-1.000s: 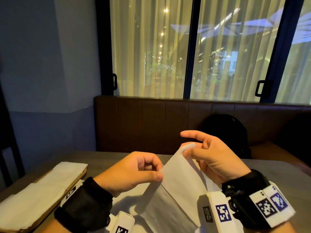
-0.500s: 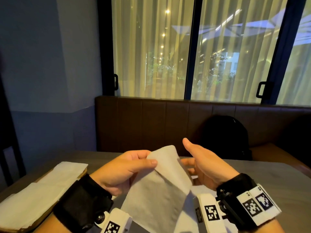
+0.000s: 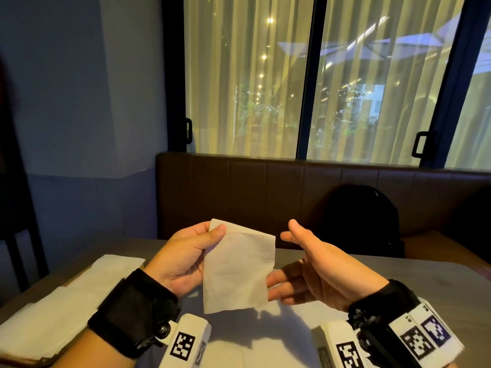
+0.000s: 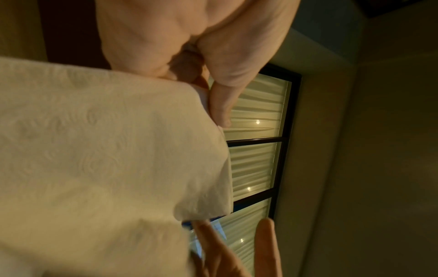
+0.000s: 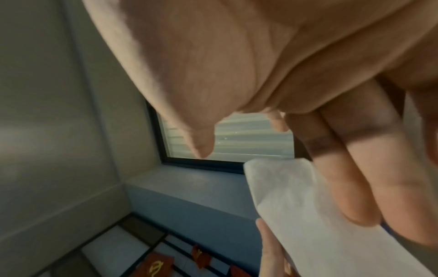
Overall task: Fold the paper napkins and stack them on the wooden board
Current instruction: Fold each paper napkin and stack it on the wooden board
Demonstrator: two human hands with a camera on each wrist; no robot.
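A folded white paper napkin (image 3: 236, 269) hangs upright above the table, pinched at its top left corner between the thumb and fingers of my left hand (image 3: 186, 256). The same napkin (image 4: 99, 150) fills the left wrist view, and in the right wrist view the napkin (image 5: 303, 209) lies just beyond my fingers. My right hand (image 3: 313, 269) is spread open to the right of the napkin, palm turned toward it, lower fingertips near or touching its right edge. At the far left a wooden board (image 3: 39, 361) carries a stack of folded napkins (image 3: 69, 296).
More white napkin paper (image 3: 265, 338) lies flat on the grey table (image 3: 438, 282) below my hands. A brown bench back (image 3: 265, 197) runs behind the table, with a black bag (image 3: 361, 219) on the seat. Curtained windows (image 3: 252, 75) stand behind.
The napkin went from a large unfolded sheet held by both hands to a small folded rectangle. My right hand let go and opened to the right; my left hand keeps the pinch.
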